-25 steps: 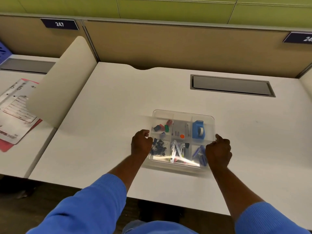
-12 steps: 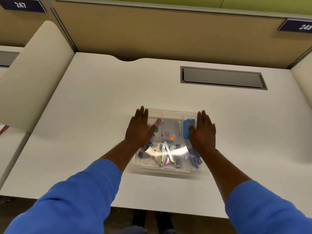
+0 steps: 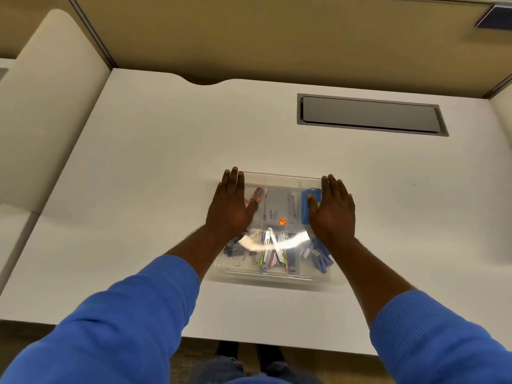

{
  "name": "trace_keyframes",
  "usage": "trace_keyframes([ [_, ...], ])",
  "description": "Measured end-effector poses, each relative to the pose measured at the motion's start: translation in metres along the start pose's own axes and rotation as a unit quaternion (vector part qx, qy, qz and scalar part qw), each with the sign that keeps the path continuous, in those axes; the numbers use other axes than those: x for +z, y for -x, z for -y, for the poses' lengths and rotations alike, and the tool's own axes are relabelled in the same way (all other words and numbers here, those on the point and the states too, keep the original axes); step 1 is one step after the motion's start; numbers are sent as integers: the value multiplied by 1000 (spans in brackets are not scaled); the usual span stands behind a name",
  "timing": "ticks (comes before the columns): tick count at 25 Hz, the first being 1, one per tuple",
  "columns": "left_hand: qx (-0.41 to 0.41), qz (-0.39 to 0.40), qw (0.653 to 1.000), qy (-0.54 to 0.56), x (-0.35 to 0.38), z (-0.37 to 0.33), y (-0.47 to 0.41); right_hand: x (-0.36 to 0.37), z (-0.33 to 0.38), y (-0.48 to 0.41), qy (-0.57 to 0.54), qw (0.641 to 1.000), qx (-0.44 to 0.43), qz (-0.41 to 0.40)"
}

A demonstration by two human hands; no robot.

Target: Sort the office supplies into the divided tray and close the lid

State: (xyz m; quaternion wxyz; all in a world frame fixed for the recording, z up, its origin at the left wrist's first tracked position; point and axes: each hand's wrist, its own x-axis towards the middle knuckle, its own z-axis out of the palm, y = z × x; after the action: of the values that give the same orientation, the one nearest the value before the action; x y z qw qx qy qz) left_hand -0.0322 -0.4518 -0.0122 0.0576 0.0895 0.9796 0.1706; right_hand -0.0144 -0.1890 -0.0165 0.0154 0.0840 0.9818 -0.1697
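A clear divided tray [image 3: 277, 279] sits on the white desk with its transparent lid on top. Through the lid I see a grey staple box [image 3: 277, 207], a blue tape dispenser [image 3: 307, 209], black binder clips [image 3: 235, 250], metal clips [image 3: 273, 250] and blue items [image 3: 318, 257]. My left hand [image 3: 231, 207] lies flat, palm down, on the lid's left side. Pressed flat on the right side is my right hand [image 3: 332, 210]. Both hands have straight fingers and hold nothing.
The white desk [image 3: 166, 167] has a grey cable hatch [image 3: 370, 115] at the back right. A beige partition [image 3: 50, 106] stands on the left, and a tan wall panel runs along the back. The desk's front edge lies just below the tray.
Both hands went from gripping the tray's sides with curled fingers to lying flat on top of the lid. The view has tilted down and closer.
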Motion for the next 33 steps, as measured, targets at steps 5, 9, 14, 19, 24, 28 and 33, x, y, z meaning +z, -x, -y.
trace_keyframes([
  [5, 7, -23, 1000, -13, 5, 1, 2, 3, 0, 3, 0, 1000, -8, -16],
  [9, 5, 6, 999, -42, -1, 1, 3, -1, 1, 3, 16, 1000, -6, 7],
  [14, 12, 4, 998, -58, -12, -3, 14, -14, 4, 15, 18, 999, -37, -2],
  [19, 47, 13, 997, -55, -2, -6, 66, -16, -6, 67, -2, 997, -74, 15],
  [24, 45, 32, 997, -46, 4, -2, 90, -10, -22, 97, 18, 996, -84, 32],
  [28, 56, 23, 997, -47, 9, -3, 94, -7, -25, 98, 34, 995, -82, 44],
  [33, 63, -2, 998, -30, 15, -1, 95, -1, -28, 98, 29, 996, -82, 29],
])
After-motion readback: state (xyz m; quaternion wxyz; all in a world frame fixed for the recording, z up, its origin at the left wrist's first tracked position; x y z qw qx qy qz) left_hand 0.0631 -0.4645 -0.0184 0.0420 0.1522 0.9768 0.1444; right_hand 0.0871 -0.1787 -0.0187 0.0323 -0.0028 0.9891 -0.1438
